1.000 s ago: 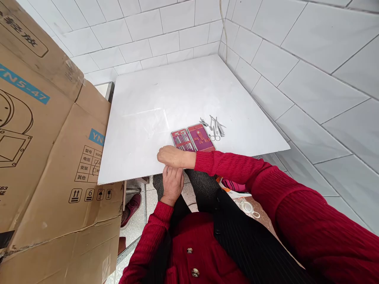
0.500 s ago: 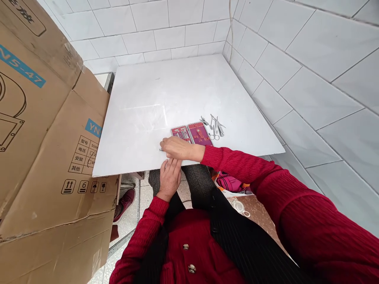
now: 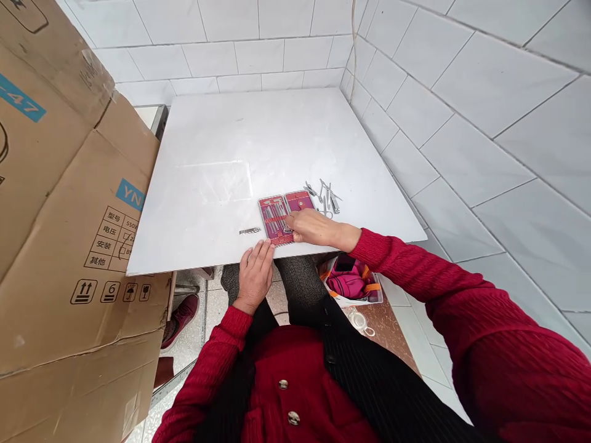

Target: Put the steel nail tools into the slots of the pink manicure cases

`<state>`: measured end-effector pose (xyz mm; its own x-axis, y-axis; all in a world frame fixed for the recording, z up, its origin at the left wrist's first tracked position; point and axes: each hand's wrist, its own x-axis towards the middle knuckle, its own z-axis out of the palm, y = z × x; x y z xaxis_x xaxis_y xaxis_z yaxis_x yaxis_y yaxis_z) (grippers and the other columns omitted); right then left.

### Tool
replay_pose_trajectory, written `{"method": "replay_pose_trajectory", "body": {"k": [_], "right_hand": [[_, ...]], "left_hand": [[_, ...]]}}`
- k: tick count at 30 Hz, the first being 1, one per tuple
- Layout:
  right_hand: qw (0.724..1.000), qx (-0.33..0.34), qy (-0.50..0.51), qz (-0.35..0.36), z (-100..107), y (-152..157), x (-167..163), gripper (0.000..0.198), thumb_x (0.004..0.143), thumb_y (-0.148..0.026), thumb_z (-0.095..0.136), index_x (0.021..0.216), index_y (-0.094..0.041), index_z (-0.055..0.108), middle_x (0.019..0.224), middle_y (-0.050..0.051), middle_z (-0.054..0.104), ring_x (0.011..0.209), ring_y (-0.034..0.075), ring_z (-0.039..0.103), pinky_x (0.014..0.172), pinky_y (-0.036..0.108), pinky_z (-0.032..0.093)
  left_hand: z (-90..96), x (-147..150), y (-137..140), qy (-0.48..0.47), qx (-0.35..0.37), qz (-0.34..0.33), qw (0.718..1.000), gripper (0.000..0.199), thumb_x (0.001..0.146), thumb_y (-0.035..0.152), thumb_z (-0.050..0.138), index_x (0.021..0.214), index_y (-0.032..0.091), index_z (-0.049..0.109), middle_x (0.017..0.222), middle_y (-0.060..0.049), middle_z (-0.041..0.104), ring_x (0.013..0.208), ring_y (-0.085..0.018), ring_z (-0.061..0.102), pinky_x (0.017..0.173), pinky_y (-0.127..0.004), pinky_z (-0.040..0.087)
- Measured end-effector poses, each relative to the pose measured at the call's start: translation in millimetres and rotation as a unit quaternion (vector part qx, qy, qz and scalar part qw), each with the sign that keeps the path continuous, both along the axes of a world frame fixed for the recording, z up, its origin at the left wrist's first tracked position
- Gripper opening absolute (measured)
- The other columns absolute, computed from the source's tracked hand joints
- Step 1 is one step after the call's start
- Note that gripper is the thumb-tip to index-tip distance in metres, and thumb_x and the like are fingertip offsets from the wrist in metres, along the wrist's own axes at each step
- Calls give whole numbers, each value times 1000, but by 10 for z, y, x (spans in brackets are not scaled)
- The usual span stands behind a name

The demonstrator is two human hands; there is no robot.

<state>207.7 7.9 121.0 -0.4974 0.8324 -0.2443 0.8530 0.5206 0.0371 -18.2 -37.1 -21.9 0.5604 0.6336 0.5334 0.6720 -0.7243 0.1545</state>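
An open manicure case (image 3: 272,237) with a red-purple lining lies near the table's front edge, metal tools strapped in its left half. My right hand (image 3: 318,227) is over the middle of the case, its fingers closed at the inner side of the left half; what they grip, if anything, is hidden. Flat at the table edge rests my left hand (image 3: 255,275), its outstretched fingertips touching the case's lower left corner. Left of the case lies a small dark-patterned strip (image 3: 250,231). Loose metal tools, among them a nail clipper (image 3: 334,203), lie beyond its right side.
The white table (image 3: 203,135) meets tiled walls at the back and right. A large cardboard box (image 3: 69,246) stands close on the left. Below the table on the right is a bag with pink contents (image 3: 348,280). A cable (image 3: 353,55) hangs in the corner.
My right hand has moved right, from over the strip to the case, and the strip now shows. My left hand lies beside the case's corner, no longer under the right hand.
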Motion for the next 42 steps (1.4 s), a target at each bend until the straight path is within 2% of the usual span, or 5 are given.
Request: {"method": "replay_pose_trajectory", "body": {"k": [13, 19, 28, 35, 42], "right_hand": [[991, 4, -37, 127, -102, -44, -86, 18, 93, -7, 57, 108, -5, 65, 101, 20, 70, 93, 27, 67, 76, 34, 46], [991, 3, -52, 126, -104, -49, -79, 20, 93, -6, 58, 112, -4, 63, 104, 20, 69, 95, 27, 67, 76, 34, 45], [994, -13, -18, 107, -148, -28, -84, 19, 95, -10, 56, 113, -6, 63, 107, 17, 67, 89, 24, 66, 74, 33, 42], [994, -19, 45, 94, -186, -9, -109, 18, 99, -12, 53, 107, -8, 68, 104, 14, 67, 88, 23, 62, 71, 32, 38], [986, 1, 145, 85, -360, 1, -73, 23, 105, -21, 52, 101, -10, 72, 101, 12, 66, 85, 20, 60, 72, 30, 37]], "left_hand": [[-21, -1, 4, -4, -17, -6, 1000, 61, 100, 10, 43, 160, 17, 38, 157, -14, 52, 150, -24, 44, 124, -46, 29], [-21, 1, -2, -4, -18, -6, 1000, 59, 99, 9, 43, 158, 17, 42, 156, -14, 53, 150, -24, 44, 124, -45, 29], [-17, 13, -5, 1, -6, 1, 1000, 53, 101, 10, 43, 153, 15, 48, 155, -13, 54, 149, -24, 46, 124, -44, 28], [31, 14, -20, -7, 6, -2, 1000, 56, 101, 10, 44, 157, 14, 42, 154, -14, 55, 148, -24, 47, 122, -44, 30], [38, 26, -26, -5, 9, 3, 1000, 59, 102, 11, 45, 161, 15, 36, 155, -13, 54, 147, -25, 49, 120, -45, 32]]}}
